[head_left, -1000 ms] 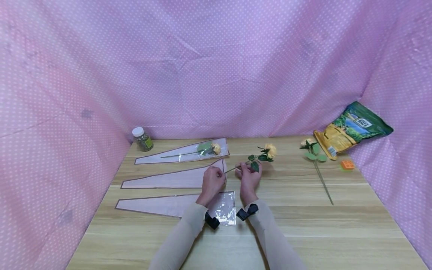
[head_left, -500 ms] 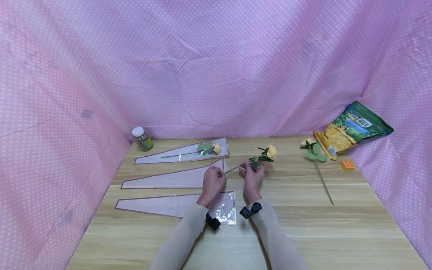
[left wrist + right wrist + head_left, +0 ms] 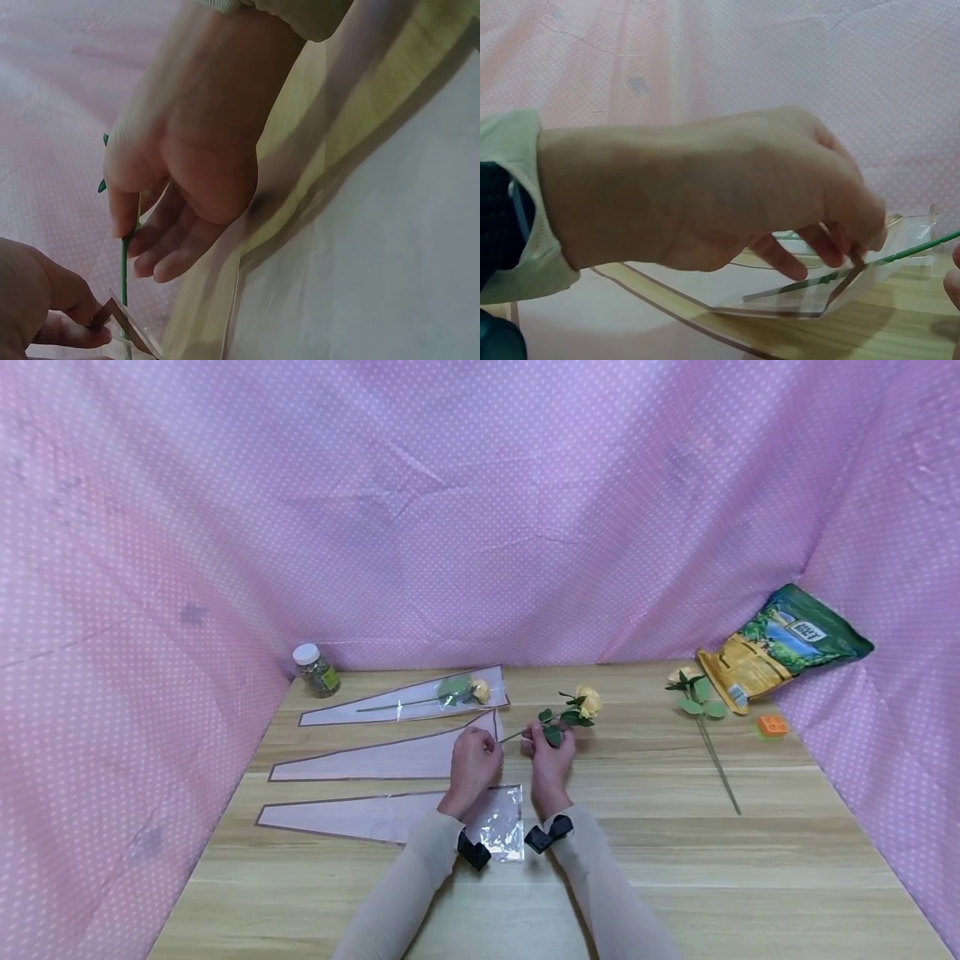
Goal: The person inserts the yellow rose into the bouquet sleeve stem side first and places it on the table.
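In the head view my left hand [image 3: 476, 764] pinches the open edge of the middle clear sleeve [image 3: 375, 758], which has a dark border. My right hand [image 3: 552, 764] holds the stem of a pale yellow artificial rose [image 3: 588, 702] just below its leaves. Seen from the right wrist, the green stem [image 3: 922, 246] runs past the sleeve's lifted edge, and its lower end shows through the film. The left wrist view has my right thumb and fingers on the stem [image 3: 124, 270], with the left fingertips gripping the sleeve's corner below.
A filled sleeve [image 3: 405, 703] with a rose lies behind, and another sleeve [image 3: 337, 814] lies in front. A lidded jar [image 3: 317, 670] stands back left. To the right are a loose rose [image 3: 708, 735], a green-and-yellow bag [image 3: 787, 647] and an orange block [image 3: 772, 726].
My right hand first slid right towards the leaves, then came back left with the rose, so the bloom is nearer the sleeve. The left hand has stayed at the sleeve's edge.
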`<state>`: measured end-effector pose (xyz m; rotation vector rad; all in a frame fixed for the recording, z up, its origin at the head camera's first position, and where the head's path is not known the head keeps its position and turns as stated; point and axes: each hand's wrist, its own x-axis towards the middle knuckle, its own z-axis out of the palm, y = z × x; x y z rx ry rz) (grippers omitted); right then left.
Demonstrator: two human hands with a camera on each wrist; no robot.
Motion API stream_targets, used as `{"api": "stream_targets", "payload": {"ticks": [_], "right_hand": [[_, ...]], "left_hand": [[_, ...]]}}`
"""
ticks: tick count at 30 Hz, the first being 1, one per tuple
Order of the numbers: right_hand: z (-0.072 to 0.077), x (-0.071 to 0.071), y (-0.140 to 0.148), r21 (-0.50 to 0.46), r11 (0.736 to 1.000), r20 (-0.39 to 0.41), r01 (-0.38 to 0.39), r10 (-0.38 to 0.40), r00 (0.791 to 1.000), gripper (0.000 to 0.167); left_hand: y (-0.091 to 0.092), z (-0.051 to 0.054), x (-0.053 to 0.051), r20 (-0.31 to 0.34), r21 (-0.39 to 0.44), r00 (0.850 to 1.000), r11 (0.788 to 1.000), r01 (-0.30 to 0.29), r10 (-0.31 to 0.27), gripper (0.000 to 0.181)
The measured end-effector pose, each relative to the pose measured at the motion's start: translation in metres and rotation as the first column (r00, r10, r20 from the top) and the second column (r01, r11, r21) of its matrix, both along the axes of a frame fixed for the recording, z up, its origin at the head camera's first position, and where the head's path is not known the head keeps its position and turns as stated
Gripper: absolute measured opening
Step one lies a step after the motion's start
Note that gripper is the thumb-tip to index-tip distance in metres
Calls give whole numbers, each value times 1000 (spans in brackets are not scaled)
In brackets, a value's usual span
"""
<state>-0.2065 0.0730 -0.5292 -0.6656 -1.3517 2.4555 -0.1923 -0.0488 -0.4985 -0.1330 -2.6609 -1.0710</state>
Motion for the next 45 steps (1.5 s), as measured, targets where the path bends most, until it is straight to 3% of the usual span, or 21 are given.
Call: {"api": "stream_targets", "payload": {"ticks": [5, 12, 17, 26, 31, 34, 39, 45], "right_hand": [[0, 1, -4, 12, 1000, -26, -11, 11, 1000, 32], [-1, 1, -6, 36, 999, -19, -33, 33, 999, 33], [-2, 3, -9, 55, 997, -18, -52, 53, 998, 30], [1, 8, -9, 130, 980, -31, -153, 158, 987, 29], [7, 10, -2, 87, 973, -16, -214, 217, 976, 26], [11, 9, 3, 42, 976, 20, -212, 211, 977, 22], [16, 5, 10, 17, 984, 97, -177, 175, 980, 29], [16, 1, 15, -22, 991, 84, -130, 132, 988, 23]], "left_hand": [[1, 1, 0, -39, -4, 999, 1000, -4, 4, 11], [3, 3, 0, -11, 1, 1000, 1000, -11, 11, 10], [5, 2, -1, -33, -8, 999, 1000, -13, 13, 11], [5, 2, -2, -45, 0, 999, 1000, -14, 14, 13], [5, 1, -2, -90, 10, 996, 1000, -20, 21, 14], [5, 1, -1, -103, 16, 994, 1000, -24, 26, 14], [6, -1, -1, -96, 27, 995, 999, -33, 35, 12], [8, -1, 2, -109, 27, 993, 999, -44, 47, 11]]}}
